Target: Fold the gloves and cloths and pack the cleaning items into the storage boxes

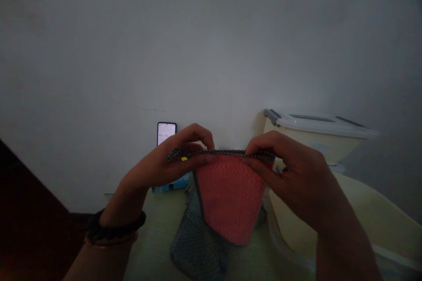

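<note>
A knitted piece with a red panel (232,197) and a dark braided top edge hangs in front of me, pinched between both hands. Its exact kind is not clear. Below and to the left of the red panel hangs a grey-green knitted part (198,241). My left hand (178,158) grips the top edge on the left, thumb in front and fingers behind, beside a small yellow tab (183,159). On the right, the thumb and fingers of my right hand (290,167) close on the same edge, which is stretched roughly level between the hands.
A phone (166,131) with a lit screen leans on the wall behind my left hand, above a blue packet (180,182). Cream plastic bins (306,142) stand at the right, the upper one with a grey-and-clear lid. A pale green tabletop (154,232) lies below.
</note>
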A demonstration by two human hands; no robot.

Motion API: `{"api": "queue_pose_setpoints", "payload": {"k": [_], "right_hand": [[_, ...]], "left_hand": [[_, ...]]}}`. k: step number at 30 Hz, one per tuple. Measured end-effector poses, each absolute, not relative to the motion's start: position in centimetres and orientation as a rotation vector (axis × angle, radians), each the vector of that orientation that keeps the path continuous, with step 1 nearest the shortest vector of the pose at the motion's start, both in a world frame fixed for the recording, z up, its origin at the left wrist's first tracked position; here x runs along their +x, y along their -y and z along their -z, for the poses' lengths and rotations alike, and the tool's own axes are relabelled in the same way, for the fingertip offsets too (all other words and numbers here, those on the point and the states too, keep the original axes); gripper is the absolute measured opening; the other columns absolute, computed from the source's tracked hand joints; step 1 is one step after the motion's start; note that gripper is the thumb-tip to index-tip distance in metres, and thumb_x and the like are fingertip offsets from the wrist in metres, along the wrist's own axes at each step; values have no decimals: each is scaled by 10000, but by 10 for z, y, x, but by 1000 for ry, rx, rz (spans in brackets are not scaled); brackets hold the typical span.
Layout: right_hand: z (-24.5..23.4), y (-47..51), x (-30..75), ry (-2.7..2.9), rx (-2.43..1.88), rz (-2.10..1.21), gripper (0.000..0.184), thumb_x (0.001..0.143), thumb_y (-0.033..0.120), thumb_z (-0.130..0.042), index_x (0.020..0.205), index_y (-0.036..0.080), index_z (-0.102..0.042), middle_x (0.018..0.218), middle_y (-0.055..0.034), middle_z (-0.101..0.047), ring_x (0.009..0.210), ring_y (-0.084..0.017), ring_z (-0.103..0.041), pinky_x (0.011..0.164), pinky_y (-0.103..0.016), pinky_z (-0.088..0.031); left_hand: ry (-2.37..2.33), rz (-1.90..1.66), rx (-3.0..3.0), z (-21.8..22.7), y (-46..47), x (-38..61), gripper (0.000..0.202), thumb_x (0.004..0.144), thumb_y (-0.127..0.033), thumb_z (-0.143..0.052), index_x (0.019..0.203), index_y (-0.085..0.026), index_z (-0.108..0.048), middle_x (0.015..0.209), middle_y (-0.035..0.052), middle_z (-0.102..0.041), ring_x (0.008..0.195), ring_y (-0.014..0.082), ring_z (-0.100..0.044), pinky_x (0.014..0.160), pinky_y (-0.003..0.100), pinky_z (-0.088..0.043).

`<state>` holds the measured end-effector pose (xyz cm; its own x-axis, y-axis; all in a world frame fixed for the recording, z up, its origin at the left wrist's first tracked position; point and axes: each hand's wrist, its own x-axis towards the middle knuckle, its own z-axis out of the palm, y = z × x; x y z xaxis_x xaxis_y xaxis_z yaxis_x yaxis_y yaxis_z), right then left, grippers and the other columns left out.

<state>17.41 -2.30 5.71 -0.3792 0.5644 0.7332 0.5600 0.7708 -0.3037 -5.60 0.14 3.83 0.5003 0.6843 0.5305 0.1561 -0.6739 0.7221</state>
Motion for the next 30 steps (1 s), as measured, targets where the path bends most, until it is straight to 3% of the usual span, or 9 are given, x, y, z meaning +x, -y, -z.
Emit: {"api": "queue_pose_setpoints", "payload": {"k": [6,13,22,30], "right_hand": [[-57,22,174,2083,-843,27,133,774,94,-633,809,214,-588,746,21,-616,668,-118,-572,631,-237,-474],[-57,22,172,2088,-840,29,96,763,117,-679,794,179,-614,744,16,-629,673,-98,-585,626,-200,-457],[-58,22,175,2085,-849,27,17,796,164,-660,795,174,-646,745,22,-661,673,-86,-602,656,-186,-451],[-54,20,178,2034,-929,116,75,771,214,-692,734,186,-632,660,31,-642,562,-95,-580,537,-202,-444]], "left_hand": [[-748,-998,2292,-49,3,-58,54,832,-173,-614,885,-167,-607,865,31,-659,822,138,-625,720,216,-503],[-861,-988,2419,-57,4,-67,83,786,-154,-664,851,-188,-702,837,-2,-740,780,115,-673,717,170,-505],[-900,-1072,2409,-57,4,-64,67,795,-148,-645,804,-167,-709,794,-12,-733,738,93,-657,675,135,-485],[-1029,-1276,2341,-57,4,-64,45,779,-169,-654,759,-156,-693,722,-7,-703,681,100,-624,636,162,-482]]}}
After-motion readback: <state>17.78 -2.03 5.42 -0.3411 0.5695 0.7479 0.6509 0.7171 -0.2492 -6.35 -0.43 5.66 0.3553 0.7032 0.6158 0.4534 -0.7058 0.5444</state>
